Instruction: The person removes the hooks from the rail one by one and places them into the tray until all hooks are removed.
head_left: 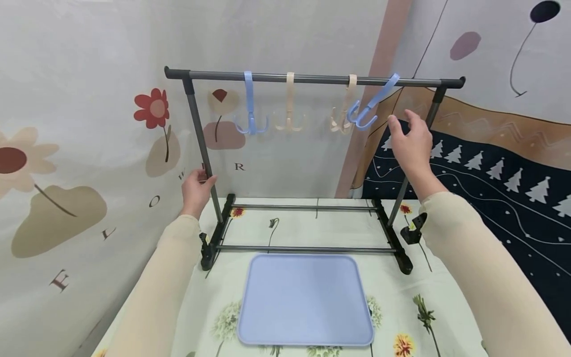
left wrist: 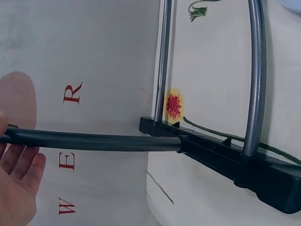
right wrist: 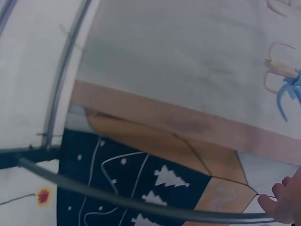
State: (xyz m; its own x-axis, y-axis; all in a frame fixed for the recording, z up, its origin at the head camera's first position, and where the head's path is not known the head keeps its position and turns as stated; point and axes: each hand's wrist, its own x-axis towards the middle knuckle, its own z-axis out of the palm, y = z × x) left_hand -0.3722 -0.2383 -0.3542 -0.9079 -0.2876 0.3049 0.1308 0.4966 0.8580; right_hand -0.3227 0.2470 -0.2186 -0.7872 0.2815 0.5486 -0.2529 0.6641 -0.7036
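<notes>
A small garment rack with a grey top bar [head_left: 321, 79] stands on the table. My left hand [head_left: 196, 193] grips its left upright pole [left wrist: 94, 141], fingers behind it in the left wrist view. Raised beside the right upright pole [head_left: 400, 193], my right hand [head_left: 412, 144] holds nothing, its fingers loosely bent and apart. Just left of those fingers, a blue hook hanger [head_left: 372, 101] hangs tilted from the bar, its prongs swung left and overlapping a beige hook hanger [head_left: 350, 91]. Another beige hook hanger [head_left: 290, 99] and another blue one [head_left: 249, 99] hang straight down further left.
A light blue tray [head_left: 305, 302] lies on the flower-print tablecloth in front of the rack. Two low crossbars [head_left: 308, 249] join the rack's black feet [head_left: 392, 238]. Behind hang a printed grey curtain [head_left: 285, 163] and a dark tree-patterned cloth [head_left: 504, 208] at right.
</notes>
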